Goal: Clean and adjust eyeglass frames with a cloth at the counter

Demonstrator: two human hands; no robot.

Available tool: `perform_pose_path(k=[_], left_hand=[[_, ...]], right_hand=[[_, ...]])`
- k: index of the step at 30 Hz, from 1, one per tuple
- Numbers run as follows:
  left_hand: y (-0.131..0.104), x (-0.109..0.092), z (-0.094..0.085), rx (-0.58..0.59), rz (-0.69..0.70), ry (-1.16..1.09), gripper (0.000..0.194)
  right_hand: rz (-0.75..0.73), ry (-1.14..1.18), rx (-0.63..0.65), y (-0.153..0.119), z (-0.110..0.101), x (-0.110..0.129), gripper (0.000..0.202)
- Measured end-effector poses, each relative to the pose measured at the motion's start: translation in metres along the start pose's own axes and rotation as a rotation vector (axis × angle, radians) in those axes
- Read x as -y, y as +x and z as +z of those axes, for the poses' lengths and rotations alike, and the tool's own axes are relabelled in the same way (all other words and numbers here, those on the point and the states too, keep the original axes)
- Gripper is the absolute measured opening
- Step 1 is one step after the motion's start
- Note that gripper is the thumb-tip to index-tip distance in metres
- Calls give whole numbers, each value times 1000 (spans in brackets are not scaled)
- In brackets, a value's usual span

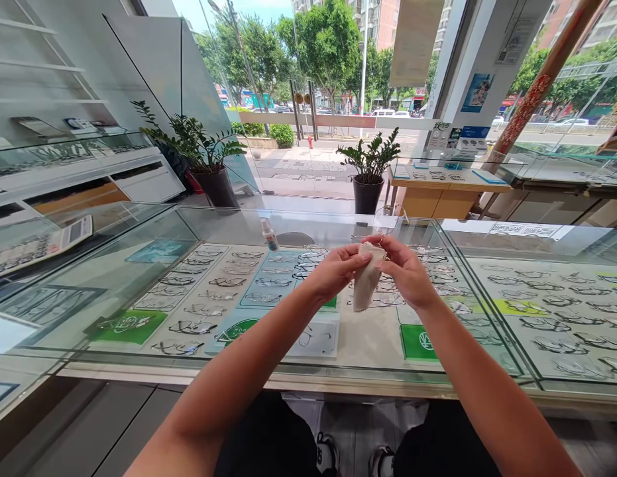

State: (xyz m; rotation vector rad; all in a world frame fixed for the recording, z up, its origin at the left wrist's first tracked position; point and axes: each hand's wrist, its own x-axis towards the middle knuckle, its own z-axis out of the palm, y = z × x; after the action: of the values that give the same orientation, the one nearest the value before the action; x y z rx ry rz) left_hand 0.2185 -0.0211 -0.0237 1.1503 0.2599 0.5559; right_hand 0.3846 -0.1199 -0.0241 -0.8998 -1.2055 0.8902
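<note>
Above the glass display counter, my left hand (340, 268) pinches a small beige lens cloth (366, 285), whose lower end hangs down. My right hand (405, 268) is closed on the cloth's other side, its fingers also at the rim of a pair of thin-framed eyeglasses (384, 220). One round lens shows just beyond my fingertips; the rest of the frame is hidden by cloth and fingers. A small spray bottle (269, 235) with a white top stands on the counter, left of my hands.
Rows of eyeglasses (227, 282) lie inside the glass counter (308, 371), with green cards (124, 326) among them. At the left is a calculator (74, 232). Beyond the counter stand two potted plants (368, 175) and a wooden display table (440, 192).
</note>
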Motion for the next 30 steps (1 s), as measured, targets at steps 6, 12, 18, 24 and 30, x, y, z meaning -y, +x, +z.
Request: perform_pose_path(k=[6,12,18,24,30], left_hand=[[-1,0,1,6,20,41,43],[0,-2,-2,35,-44,39,47],[1,0,-3,24,-65,-22,45],[-1,-2,-4,24,-78,57,40],[-1,-1,-3,55,-35,86,43]], right_hand=[[-29,-51,-21,0,-1,1,26],[-32,-93,-14,0,-1,3,30],[-73,-126,8,0,-3,2,29],[-48,-130,13,0,-3,2,35],[-58,-129,18,0,-3,3,34]])
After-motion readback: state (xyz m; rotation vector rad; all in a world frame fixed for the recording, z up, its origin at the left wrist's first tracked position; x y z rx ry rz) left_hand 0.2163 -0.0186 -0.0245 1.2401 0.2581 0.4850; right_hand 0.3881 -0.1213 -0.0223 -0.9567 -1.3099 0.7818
